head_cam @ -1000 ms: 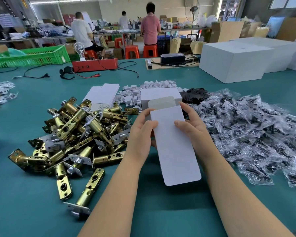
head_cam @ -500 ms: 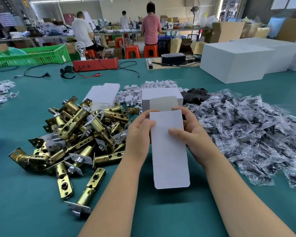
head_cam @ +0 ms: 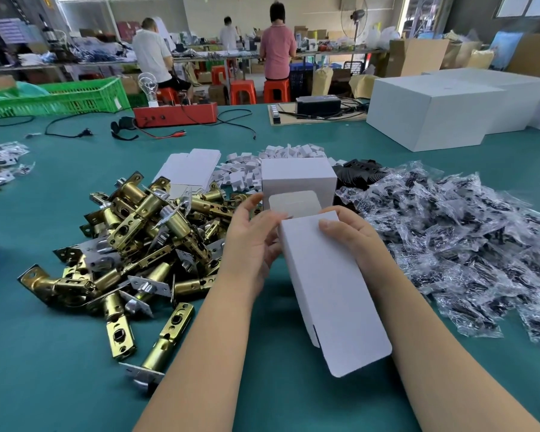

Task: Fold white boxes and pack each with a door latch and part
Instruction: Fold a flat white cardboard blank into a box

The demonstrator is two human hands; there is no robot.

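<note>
Holding white box (head_cam: 331,285) | both hands' fingers (head_cam: 332,227) grasping its far end

Teal table (head_cam: 38,353), brass latch pile (head_cam: 138,244), bagged parts heap (head_cam: 465,244), flat white cartons (head_cam: 189,168)

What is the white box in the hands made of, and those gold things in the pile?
The box looks like thin matte white cardboard: it bends along sharp creases and has a flap. The latches look like metal with a shiny brass-coloured finish and some silvery plates, since they reflect light. Solid brass or plating, I cannot tell.
</note>
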